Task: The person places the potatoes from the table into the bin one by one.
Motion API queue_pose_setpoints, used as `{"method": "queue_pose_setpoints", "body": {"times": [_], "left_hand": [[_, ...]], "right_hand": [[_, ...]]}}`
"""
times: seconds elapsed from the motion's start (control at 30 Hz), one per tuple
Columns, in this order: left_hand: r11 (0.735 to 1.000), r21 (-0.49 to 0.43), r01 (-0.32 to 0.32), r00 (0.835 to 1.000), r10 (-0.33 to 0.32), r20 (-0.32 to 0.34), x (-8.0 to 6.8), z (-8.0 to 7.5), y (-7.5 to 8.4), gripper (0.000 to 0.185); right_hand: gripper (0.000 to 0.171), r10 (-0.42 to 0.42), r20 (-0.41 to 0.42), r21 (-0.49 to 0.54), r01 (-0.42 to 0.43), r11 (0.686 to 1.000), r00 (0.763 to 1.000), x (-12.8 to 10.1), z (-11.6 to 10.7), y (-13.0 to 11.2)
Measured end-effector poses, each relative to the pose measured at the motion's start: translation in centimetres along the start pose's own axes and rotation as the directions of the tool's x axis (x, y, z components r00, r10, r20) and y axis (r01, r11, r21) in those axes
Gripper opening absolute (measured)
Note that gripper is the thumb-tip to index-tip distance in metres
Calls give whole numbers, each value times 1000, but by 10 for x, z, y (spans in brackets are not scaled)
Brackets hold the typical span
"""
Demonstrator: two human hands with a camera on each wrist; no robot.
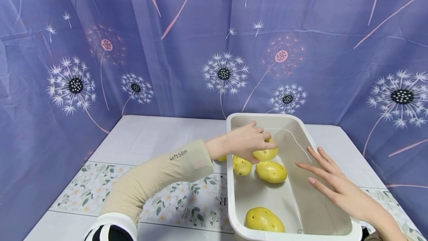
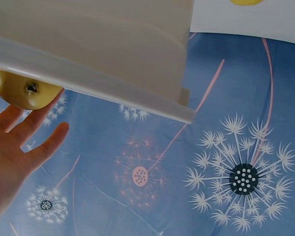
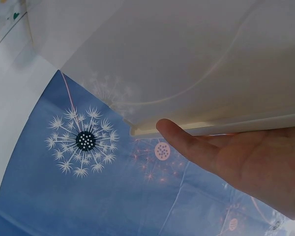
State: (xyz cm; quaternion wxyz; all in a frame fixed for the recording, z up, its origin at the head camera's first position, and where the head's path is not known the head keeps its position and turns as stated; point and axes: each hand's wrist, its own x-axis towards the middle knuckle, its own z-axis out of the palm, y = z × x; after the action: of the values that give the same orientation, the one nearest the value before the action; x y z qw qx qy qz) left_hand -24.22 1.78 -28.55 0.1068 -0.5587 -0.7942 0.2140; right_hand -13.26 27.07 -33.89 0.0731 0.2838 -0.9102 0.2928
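Observation:
My left hand [image 1: 245,142] reaches over the left rim of a white plastic bin [image 1: 230,200] and grips a yellow potato [image 1: 266,154] from above. In the left wrist view, this potato [image 2: 32,91] shows past the bin's rim with the fingers against it. Just below it in the bin lie two more potatoes, one on the left [image 1: 242,165] and one on the right [image 1: 271,172]. Another potato [image 1: 264,219] lies at the bin's near end. My right hand [image 1: 341,185] hovers at the right rim with fingers spread, holding nothing.
Left of the bin, a yellow thing [image 1: 221,158] on the table is mostly hidden behind my left wrist. A white cloth with a floral band [image 1: 187,200] covers the table. Behind hangs a purple-blue dandelion curtain [image 1: 180,66].

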Motion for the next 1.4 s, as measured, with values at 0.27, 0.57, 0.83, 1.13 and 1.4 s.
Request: {"method": "queue_pose_setpoints", "body": {"times": [0.27,0.57,0.83,1.13,1.4], "left_hand": [[999,21,-24,1000,24,12,0,0,6,66],[1000,9,-8,999,8,36,1,3,6,66],[999,-17,39,997,-38,71,4,7,-2,68],[997,-30,73,993,-70,90,7,9,-6,69],[996,-7,94,988,-93,125,9,10,-7,67]], "right_hand": [[42,-10,-6,-44,10,999,1000,0,0,0],[43,-18,-11,-55,18,998,1000,0,0,0],[44,-53,-34,-88,49,995,998,1,1,0],[44,-49,-28,-86,47,995,998,0,1,1],[44,-50,-23,-77,48,996,998,1,1,1]]}}
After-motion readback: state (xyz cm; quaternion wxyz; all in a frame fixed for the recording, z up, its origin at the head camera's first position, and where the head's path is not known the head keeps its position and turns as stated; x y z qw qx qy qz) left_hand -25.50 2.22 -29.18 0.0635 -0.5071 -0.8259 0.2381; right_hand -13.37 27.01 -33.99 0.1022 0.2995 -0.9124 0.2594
